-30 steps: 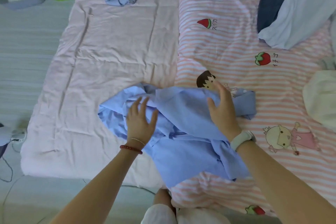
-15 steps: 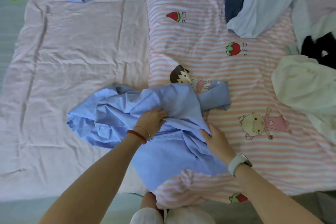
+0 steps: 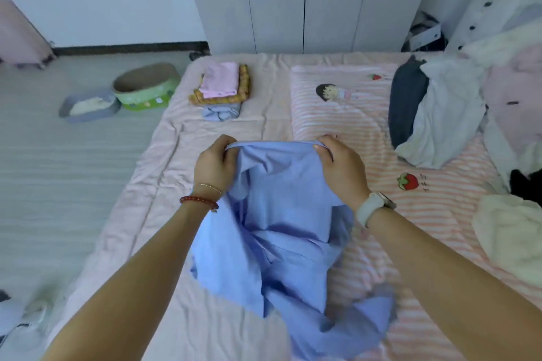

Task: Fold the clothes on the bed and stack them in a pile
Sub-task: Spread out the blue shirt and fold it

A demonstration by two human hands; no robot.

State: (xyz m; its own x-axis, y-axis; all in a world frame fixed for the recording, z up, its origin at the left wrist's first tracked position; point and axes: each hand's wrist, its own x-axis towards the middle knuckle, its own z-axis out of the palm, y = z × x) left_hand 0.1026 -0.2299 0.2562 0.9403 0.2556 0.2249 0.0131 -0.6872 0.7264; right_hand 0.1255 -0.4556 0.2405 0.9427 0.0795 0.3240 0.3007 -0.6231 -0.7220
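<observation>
Leftmost, off the bed on the pale floor, sit a grey tray (image 3: 88, 107) and, just beside it, a green round basket (image 3: 147, 87) whose small stickers are too blurred to read. Next comes the bed (image 3: 164, 173) itself: its left edge runs diagonally from the far corner down toward the near left, and a broad stretch of plain pink sheet lies bare between that edge and the hands. Near the far left corner of the bed rests the folded pile (image 3: 222, 87), a pink piece on top of a yellow patterned one, with a blue folded piece at the front. At the middle, the blue shirt (image 3: 281, 214) is held up by its top edge, the rest hanging down and trailing onto the bed toward the near edge. The left hand (image 3: 215, 167), fingers curled, pinches the left end of that top edge; the right hand (image 3: 341, 168) grips the right end the same way, the cloth stretched between them. Rightward lies the striped cartoon blanket (image 3: 366, 132), with small characters printed beside a strawberry (image 3: 407, 182), too small to read. Along the right edge, unfolded clothes (image 3: 434, 114) are heaped, dark blue and white, with a cream garment (image 3: 510, 231) nearer.
</observation>
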